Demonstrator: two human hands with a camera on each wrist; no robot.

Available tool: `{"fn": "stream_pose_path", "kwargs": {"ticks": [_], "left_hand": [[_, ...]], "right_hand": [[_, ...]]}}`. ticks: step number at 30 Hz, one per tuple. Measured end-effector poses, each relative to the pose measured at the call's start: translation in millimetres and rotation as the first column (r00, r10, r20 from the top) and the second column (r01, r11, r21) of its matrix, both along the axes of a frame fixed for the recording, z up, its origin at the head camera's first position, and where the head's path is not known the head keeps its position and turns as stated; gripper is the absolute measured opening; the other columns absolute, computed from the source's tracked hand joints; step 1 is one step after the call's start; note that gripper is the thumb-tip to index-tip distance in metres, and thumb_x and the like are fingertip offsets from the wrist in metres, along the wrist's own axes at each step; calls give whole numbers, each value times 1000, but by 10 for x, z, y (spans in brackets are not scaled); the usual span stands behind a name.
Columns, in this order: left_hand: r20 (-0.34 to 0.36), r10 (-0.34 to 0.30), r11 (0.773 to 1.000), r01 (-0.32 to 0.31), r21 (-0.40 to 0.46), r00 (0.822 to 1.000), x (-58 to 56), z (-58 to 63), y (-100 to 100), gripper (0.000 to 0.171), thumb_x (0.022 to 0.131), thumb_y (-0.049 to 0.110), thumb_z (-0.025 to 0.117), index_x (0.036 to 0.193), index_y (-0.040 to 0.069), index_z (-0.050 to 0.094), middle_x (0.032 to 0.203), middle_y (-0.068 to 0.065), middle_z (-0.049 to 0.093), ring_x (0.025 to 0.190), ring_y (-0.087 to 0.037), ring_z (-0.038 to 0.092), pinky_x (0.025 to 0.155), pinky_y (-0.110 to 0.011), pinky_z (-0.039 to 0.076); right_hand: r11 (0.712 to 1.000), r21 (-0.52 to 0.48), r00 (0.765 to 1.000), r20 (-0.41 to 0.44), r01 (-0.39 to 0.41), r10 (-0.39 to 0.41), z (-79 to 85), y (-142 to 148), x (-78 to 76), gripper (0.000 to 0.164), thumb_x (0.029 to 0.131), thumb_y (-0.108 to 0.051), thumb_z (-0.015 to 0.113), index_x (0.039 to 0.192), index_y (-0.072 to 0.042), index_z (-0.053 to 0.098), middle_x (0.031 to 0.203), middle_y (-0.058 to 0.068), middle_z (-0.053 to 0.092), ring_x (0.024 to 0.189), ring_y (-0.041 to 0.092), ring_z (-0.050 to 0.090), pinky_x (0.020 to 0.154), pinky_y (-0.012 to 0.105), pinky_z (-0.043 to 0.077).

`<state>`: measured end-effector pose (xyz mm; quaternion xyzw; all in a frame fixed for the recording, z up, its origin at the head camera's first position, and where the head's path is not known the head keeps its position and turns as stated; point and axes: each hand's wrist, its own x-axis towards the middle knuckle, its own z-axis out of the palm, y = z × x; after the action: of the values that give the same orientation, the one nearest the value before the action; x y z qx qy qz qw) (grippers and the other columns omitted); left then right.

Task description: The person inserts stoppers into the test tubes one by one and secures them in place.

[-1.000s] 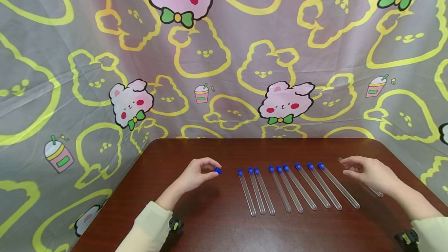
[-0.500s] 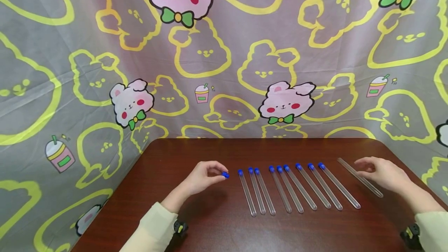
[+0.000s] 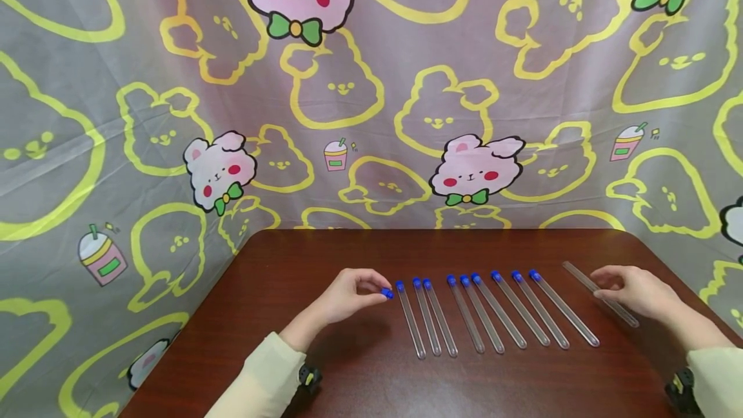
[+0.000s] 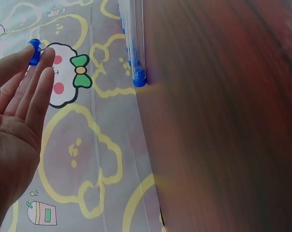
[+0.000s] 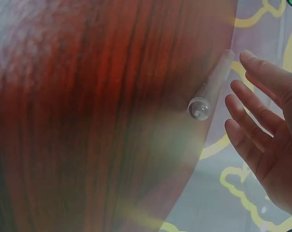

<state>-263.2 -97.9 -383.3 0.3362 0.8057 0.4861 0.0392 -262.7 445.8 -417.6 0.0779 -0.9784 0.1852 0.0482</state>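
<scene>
Between its thumb and fingertips my left hand (image 3: 354,295) pinches a small blue cap (image 3: 387,293), close to the left end of a row of tubes. The same cap (image 4: 35,52) shows between the fingers in the left wrist view. An uncapped clear test tube (image 3: 579,276) lies slanted at the right of the table. Over its middle is my right hand (image 3: 641,292), its thumb and index fingertips right at the glass. In the right wrist view, the right hand's fingers (image 5: 247,111) are spread and loosely bent beside the tube (image 5: 211,89), whose rounded end faces the camera.
Several clear test tubes with blue caps (image 3: 500,313) lie side by side across the middle, caps toward the back. The dark wooden table (image 3: 371,379) ends at a patterned cloth (image 3: 371,95) hung behind and at both sides.
My left hand has moved right with the blue cap, toward the leftmost tube. My right hand drew off the uncapped tube to the right, then came back slightly left to it.
</scene>
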Motion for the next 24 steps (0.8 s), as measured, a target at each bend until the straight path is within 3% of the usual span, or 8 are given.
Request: {"fn": "stream_pose_path", "kwargs": {"ticks": [3, 6, 13, 19, 24], "left_hand": [[-5, -11, 1000, 11, -1, 1000, 78, 107, 43, 16, 87, -2, 70, 102, -7, 69, 93, -16, 71, 84, -21, 68, 78, -29, 53], [-4, -23, 1000, 23, -1, 1000, 74, 104, 83, 15, 87, -3, 69, 101, -7, 69, 94, -16, 71, 84, -21, 68, 78, -29, 53], [5, -30, 1000, 30, -6, 1000, -128, -181, 147, 17, 86, -2, 71, 102, -1, 71, 94, -9, 72, 85, -19, 69, 80, -33, 53], [-16, -70, 998, 70, 1, 997, -162, -236, 203, 16, 85, 1, 74, 100, 6, 72, 91, -2, 72, 83, -10, 69, 79, -30, 54], [-19, -67, 998, 66, -11, 998, -159, -236, 263, 16, 85, 1, 73, 101, 2, 71, 91, -1, 72, 81, -8, 68, 78, -26, 53]], "right_hand": [[1000, -2, 1000, 5, -4, 4, -19, 3, -16, 46, 77, -25, 82, 108, 4, 65, 89, 13, 68, 79, 30, 64, 60, 43, 47], [1000, -6, 1000, 18, -2, 2, -40, 8, -35, 46, 76, -25, 82, 107, 5, 65, 91, 16, 68, 80, 31, 63, 62, 46, 48], [1000, -16, 999, 45, 10, -9, -103, 7, -85, 43, 77, -21, 81, 105, 7, 65, 90, 15, 67, 79, 30, 62, 62, 47, 48], [1000, -21, 999, 47, 24, -23, -131, 6, -100, 36, 77, -15, 80, 103, 5, 66, 84, 7, 65, 73, 22, 58, 58, 37, 43], [999, -33, 998, 57, 35, -33, -141, 2, -97, 34, 78, -13, 79, 104, 5, 66, 83, 5, 65, 70, 18, 55, 57, 34, 40]]}}
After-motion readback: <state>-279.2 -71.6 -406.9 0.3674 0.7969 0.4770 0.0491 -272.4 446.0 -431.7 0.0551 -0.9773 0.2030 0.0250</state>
